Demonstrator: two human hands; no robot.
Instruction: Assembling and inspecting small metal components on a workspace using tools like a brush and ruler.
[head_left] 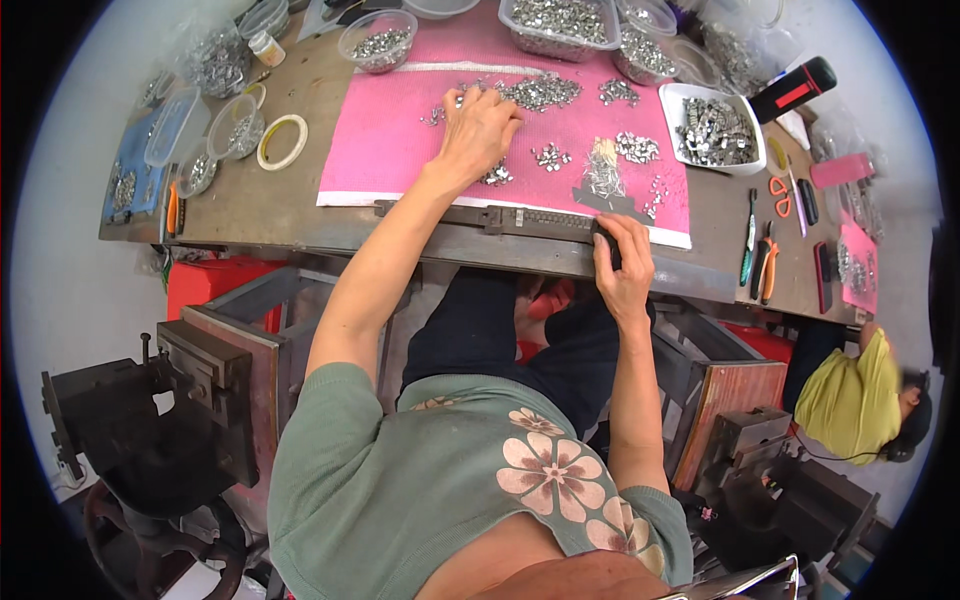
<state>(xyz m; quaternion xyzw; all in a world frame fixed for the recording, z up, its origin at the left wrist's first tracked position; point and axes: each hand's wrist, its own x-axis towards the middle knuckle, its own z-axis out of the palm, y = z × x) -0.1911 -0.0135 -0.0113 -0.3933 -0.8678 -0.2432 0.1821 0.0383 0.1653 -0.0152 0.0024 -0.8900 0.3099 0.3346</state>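
My left hand [478, 130] reaches across a pink mat [380, 130], fingers bent down at the near-left edge of a pile of small shiny metal pieces [545, 92]. Its fingertips are partly hidden, and anything they pinch is too small to make out. Along the front edge of the table lies a long, narrow metal jig [530, 218] with a row of small parts set in its slot. At the jig's right end, my right hand [626, 265] is closed round a small dark block [604, 240]. Smaller metal heaps [550, 156] dot the mat.
A white tray [670, 100] of metal parts stands right of the mat; clear tubs [378, 45] line the back. Tape [282, 142] lies left. Pliers [768, 262], scissors [780, 196] and a toothbrush [749, 238] lie right. Another person [850, 395] sits at far right.
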